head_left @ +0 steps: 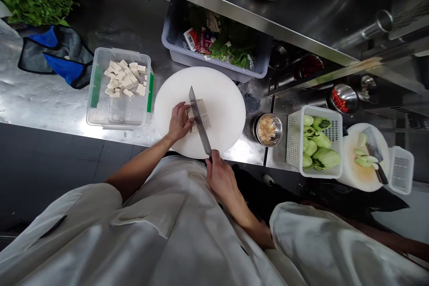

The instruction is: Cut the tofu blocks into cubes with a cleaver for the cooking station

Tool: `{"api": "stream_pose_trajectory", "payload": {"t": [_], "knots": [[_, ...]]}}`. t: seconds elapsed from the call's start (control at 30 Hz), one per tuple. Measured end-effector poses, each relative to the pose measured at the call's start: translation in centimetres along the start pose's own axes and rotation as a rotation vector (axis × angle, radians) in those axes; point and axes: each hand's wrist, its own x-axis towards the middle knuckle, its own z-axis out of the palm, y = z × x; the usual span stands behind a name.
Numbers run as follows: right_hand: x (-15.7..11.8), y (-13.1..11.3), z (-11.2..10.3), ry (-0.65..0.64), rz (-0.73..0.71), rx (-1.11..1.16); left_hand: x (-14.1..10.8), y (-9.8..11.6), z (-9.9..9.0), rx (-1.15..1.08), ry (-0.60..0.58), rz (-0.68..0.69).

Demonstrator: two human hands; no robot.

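Note:
A pale block of tofu (203,107) with cut lines rests on the round white cutting board (224,85). My left hand (180,121) steadies it from the left, fingertips curled against its side and top. In my right hand (221,174) is the handle of a long kitchen knife (200,123), gripped at the board's near edge. The blade lies across the tofu, its tip pointing away from me and slightly left. Left of the board stands a clear plastic container (97,114) with green clips, partly filled with tofu cubes (125,78).
Behind the board, a grey-blue bin (217,62) holds greens and wrappers. To the right are a metal bowl (268,129), a white basket (293,136) of peeled green vegetables, and another board (355,178) with a cleaver. A steel shelf (234,4) overhangs the back. A cloth (58,58) lies left.

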Motion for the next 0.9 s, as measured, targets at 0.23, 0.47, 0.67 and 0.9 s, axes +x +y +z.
{"api": "stream_pose_trajectory", "payload": {"t": [0.23,0.47,0.67,0.9], "knots": [[0.4,-0.3,-0.1,-0.047,0.029,0.009,-0.1,-0.2,0.2,-0.008,0.020,0.010],[1.2,-0.4,0.6,-0.072,0.039,0.004,0.0,0.1,0.0,0.004,-0.022,-0.016],[3.4,0.4,3.0,-0.113,0.032,0.021,-0.1,0.2,0.1,0.017,-0.024,-0.038],[3.0,0.9,3.3,-0.068,0.003,0.035,0.1,0.5,0.0,0.012,-0.011,-0.025]]}}
